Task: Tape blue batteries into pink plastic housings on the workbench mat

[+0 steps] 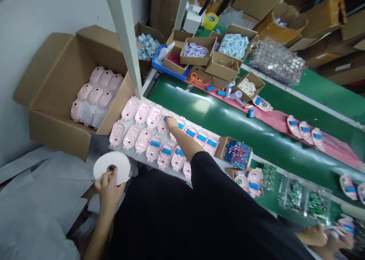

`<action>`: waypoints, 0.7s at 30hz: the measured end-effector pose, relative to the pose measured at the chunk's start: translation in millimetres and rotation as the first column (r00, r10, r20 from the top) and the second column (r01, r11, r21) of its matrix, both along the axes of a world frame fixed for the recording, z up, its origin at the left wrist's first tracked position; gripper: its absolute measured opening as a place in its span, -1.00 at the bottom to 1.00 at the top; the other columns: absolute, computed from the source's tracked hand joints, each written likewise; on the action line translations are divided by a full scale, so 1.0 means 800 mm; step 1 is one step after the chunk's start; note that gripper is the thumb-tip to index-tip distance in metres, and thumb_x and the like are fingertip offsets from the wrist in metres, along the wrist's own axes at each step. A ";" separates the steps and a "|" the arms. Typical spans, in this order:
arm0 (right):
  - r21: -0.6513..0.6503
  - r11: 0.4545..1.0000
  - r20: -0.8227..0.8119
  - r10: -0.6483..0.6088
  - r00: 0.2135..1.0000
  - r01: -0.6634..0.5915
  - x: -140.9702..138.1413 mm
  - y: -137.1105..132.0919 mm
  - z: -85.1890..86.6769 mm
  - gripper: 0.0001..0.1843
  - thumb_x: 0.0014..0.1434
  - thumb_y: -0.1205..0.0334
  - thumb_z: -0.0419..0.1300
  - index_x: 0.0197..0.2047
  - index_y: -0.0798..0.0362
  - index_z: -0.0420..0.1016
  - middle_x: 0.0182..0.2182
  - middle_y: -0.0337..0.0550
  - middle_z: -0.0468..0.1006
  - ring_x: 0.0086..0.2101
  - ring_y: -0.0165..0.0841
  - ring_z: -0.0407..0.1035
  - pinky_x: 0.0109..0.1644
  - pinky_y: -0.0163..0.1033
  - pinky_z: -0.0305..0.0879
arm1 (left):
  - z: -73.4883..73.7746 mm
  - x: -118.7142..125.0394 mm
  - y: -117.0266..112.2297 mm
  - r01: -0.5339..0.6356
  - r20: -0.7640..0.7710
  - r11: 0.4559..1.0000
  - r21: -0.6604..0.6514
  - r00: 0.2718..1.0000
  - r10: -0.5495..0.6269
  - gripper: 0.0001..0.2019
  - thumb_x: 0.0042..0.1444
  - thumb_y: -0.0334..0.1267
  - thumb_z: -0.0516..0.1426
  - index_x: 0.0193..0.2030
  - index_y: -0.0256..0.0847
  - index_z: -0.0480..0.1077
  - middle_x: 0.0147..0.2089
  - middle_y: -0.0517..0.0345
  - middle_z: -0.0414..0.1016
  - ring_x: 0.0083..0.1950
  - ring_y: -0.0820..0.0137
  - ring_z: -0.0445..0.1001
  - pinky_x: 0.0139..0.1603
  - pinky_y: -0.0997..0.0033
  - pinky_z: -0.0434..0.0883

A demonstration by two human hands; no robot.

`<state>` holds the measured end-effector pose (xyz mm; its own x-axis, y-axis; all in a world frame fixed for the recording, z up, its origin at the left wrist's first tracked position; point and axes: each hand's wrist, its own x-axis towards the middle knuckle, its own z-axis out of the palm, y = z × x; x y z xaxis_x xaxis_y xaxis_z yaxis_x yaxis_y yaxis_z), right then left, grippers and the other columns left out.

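Observation:
My left hand [109, 191] grips a roll of white tape [102, 164], with fingers at its core. My right hand [171, 123] reaches over the rows of pink plastic shells and pinches a blue battery [164, 118] at one shell [163, 127] in the back row. Thin wires run from that battery to the left; my fingers hide most of it. Several shells to the right hold blue batteries, such as the battery [155, 143] in the front row. Shells at the left, such as the pink shell [117, 133], have no battery in them.
A cardboard box [57, 111] of stacked pink shells stands at the left. A small box of wired batteries [238, 154] sits at the row's right end. Beyond runs a green conveyor belt [185, 100]. A metal post [125, 35] rises nearby. Another person's hands [316, 235] work at lower right.

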<state>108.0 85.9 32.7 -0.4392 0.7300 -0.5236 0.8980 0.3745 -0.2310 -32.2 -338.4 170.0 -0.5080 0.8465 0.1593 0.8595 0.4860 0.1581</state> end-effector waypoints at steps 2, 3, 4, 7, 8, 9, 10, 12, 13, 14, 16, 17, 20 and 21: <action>-0.010 0.999 -0.149 -0.041 0.988 0.040 0.009 -0.028 0.032 -0.49 0.41 0.29 0.12 0.38 0.20 0.38 0.36 0.24 0.41 0.32 -0.08 0.31 0.38 -0.06 0.26 | 0.010 0.010 0.028 0.039 -0.016 0.997 0.070 0.999 -0.038 -0.59 0.20 -0.22 0.25 0.17 -0.27 0.50 0.02 -0.16 0.53 0.02 0.11 0.46 0.10 0.10 0.26; -0.071 0.995 -0.271 -0.090 0.958 0.073 0.016 -0.051 0.050 -0.47 0.44 0.19 0.11 0.40 0.18 0.37 0.38 0.19 0.40 0.30 -0.10 0.35 0.36 -0.07 0.31 | 0.015 0.014 0.043 0.054 -0.024 0.993 0.108 0.998 -0.052 -0.57 0.20 -0.21 0.26 0.19 -0.27 0.49 0.05 -0.19 0.53 0.06 0.09 0.44 0.14 0.07 0.27; -0.188 0.979 -0.406 -0.154 0.901 0.082 0.026 -0.079 0.069 -0.43 0.46 0.06 0.08 0.42 0.12 0.37 0.38 0.13 0.42 0.21 -0.13 0.45 0.29 -0.08 0.40 | 0.021 0.017 0.058 0.065 -0.028 0.987 0.145 0.998 -0.062 -0.55 0.19 -0.18 0.28 0.20 -0.27 0.47 0.09 -0.22 0.52 0.09 0.07 0.42 0.18 0.04 0.26; -0.608 0.777 -0.675 -0.399 0.621 -0.161 0.057 -0.176 0.126 -0.32 0.30 -0.28 0.16 0.39 -0.21 0.43 0.24 -0.18 0.59 -0.22 -0.27 0.65 -0.11 -0.14 0.63 | 0.034 0.020 0.101 0.117 -0.018 0.964 0.240 0.993 -0.116 -0.48 0.17 -0.13 0.31 0.24 -0.27 0.42 0.12 -0.26 0.50 0.16 0.00 0.38 0.26 -0.08 0.26; -0.672 0.687 -0.699 -0.463 0.546 -0.278 0.066 -0.204 0.143 -0.30 0.19 -0.33 0.25 0.35 -0.33 0.46 0.18 -0.29 0.63 -0.29 -0.31 0.65 -0.22 -0.17 0.63 | 0.038 0.020 0.114 0.146 -0.005 0.955 0.260 0.989 -0.150 -0.47 0.17 -0.14 0.30 0.25 -0.26 0.41 0.12 -0.26 0.49 0.19 -0.02 0.37 0.28 -0.12 0.26; -0.701 0.612 -0.705 -0.513 0.490 -0.366 0.075 -0.227 0.159 -0.31 0.10 -0.33 0.32 0.28 -0.44 0.51 0.10 -0.39 0.68 -0.34 -0.34 0.64 -0.31 -0.21 0.61 | 0.041 0.020 0.128 0.183 0.007 0.944 0.275 0.981 -0.192 -0.48 0.18 -0.16 0.29 0.26 -0.26 0.40 0.13 -0.27 0.48 0.22 -0.04 0.35 0.30 -0.16 0.27; -0.715 0.564 -0.699 -0.555 0.451 -0.414 0.085 -0.243 0.173 -0.39 0.06 -0.32 0.36 0.19 -0.49 0.58 0.00 -0.47 0.72 -0.39 -0.37 0.63 -0.39 -0.26 0.57 | 0.044 0.020 0.141 0.221 0.016 0.932 0.288 0.972 -0.235 -0.49 0.19 -0.19 0.27 0.26 -0.25 0.39 0.15 -0.27 0.47 0.26 -0.05 0.34 0.32 -0.20 0.27; -0.725 0.540 -0.689 -0.593 0.418 -0.428 0.112 -0.261 0.195 -0.64 0.11 -0.26 0.35 -0.03 -0.48 0.70 -0.19 -0.52 0.75 -0.49 -0.41 0.56 -0.50 -0.31 0.47 | 0.049 0.024 0.167 0.282 0.022 0.901 0.330 0.952 -0.306 -0.51 0.18 -0.23 0.26 0.26 -0.24 0.39 0.17 -0.26 0.46 0.31 -0.08 0.33 0.37 -0.28 0.26; -0.713 0.570 -0.702 -0.582 0.411 -0.409 0.129 -0.265 0.201 -0.72 0.15 -0.23 0.33 -0.11 -0.45 0.72 -0.26 -0.51 0.75 -0.53 -0.42 0.53 -0.50 -0.30 0.45 | 0.051 0.029 0.180 0.294 0.026 0.885 0.360 0.945 -0.325 -0.51 0.17 -0.24 0.26 0.24 -0.23 0.40 0.16 -0.25 0.46 0.32 -0.08 0.34 0.37 -0.30 0.28; -0.681 0.633 -0.730 -0.551 0.404 -0.369 0.149 -0.267 0.203 -0.76 0.19 -0.20 0.31 -0.16 -0.41 0.74 -0.30 -0.49 0.75 -0.54 -0.42 0.51 -0.47 -0.29 0.46 | 0.052 0.036 0.191 0.286 0.046 0.876 0.390 0.943 -0.328 -0.51 0.16 -0.23 0.26 0.23 -0.22 0.40 0.16 -0.24 0.45 0.31 -0.06 0.36 0.35 -0.28 0.34; -0.553 0.790 -0.808 -0.429 0.404 -0.266 0.192 -0.267 0.197 -0.79 0.24 -0.14 0.29 -0.19 -0.35 0.75 -0.36 -0.45 0.74 -0.50 -0.38 0.53 -0.35 -0.25 0.51 | 0.053 0.057 0.209 0.235 0.149 0.877 0.419 0.935 -0.322 -0.49 0.14 -0.17 0.27 0.23 -0.22 0.40 0.17 -0.20 0.42 0.25 0.01 0.43 0.19 -0.11 0.53; -0.477 0.850 -0.836 -0.359 0.415 -0.225 0.215 -0.263 0.190 -0.80 0.25 -0.12 0.29 -0.20 -0.33 0.75 -0.39 -0.43 0.73 -0.47 -0.36 0.56 -0.30 -0.24 0.51 | 0.052 0.070 0.215 0.211 0.216 0.886 0.413 0.922 -0.321 -0.47 0.14 -0.13 0.28 0.24 -0.21 0.40 0.19 -0.19 0.40 0.22 0.05 0.45 0.07 0.00 0.60; -0.370 0.926 -0.817 -0.287 0.501 -0.073 0.291 -0.220 0.156 -0.81 0.09 -0.13 0.43 -0.27 -0.27 0.74 -0.44 -0.39 0.69 -0.43 -0.31 0.58 -0.25 -0.22 0.52 | 0.048 0.110 0.220 0.199 0.317 0.910 0.363 0.892 -0.321 -0.44 0.13 -0.06 0.29 0.24 -0.21 0.40 0.18 -0.18 0.38 0.24 0.03 0.43 -0.11 0.14 0.66; -0.364 0.930 -0.770 -0.328 0.548 0.046 0.321 -0.193 0.145 -0.76 0.05 -0.13 0.47 -0.26 -0.23 0.73 -0.42 -0.34 0.70 -0.40 -0.28 0.57 -0.22 -0.20 0.53 | 0.046 0.121 0.217 0.207 0.298 0.913 0.351 0.900 -0.319 -0.44 0.13 -0.07 0.30 0.23 -0.21 0.40 0.17 -0.19 0.38 0.28 -0.01 0.39 -0.08 0.10 0.66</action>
